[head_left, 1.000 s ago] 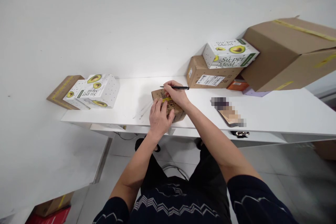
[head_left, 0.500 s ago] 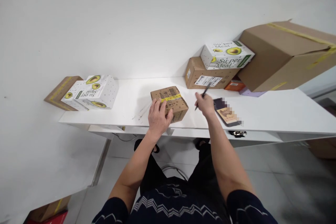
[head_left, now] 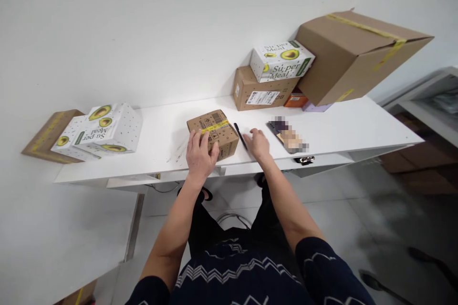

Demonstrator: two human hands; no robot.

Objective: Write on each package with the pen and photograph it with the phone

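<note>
A: What's hard to make out there?

B: The flat thing (head_left: 286, 137) to the right of the right hand (head_left: 258, 146) is partly masked by coloured squares, so its surface can't be read. The orange box (head_left: 296, 99) and the lilac box (head_left: 318, 106) show only in part beside the big brown box (head_left: 352, 55), and a taped box (head_left: 83, 294) at the bottom left is cut off. A shiny thing (head_left: 305, 160) just below the front edge is too small to name

A: And the small brown box (head_left: 222, 135)?

B: It sits on the white tabletop (head_left: 161, 126) near the front edge, with yellow tape across its top, black print, a barcode and small dark spots. The left hand (head_left: 200, 156) hides its near left corner

A: How are the fingers?

B: On the left hand they're apart, laid over the top of the box. On the right they're bent beside the black pen (head_left: 241, 137), which lies between box and hand; I can't tell if they're apart or together, or touching it
</note>
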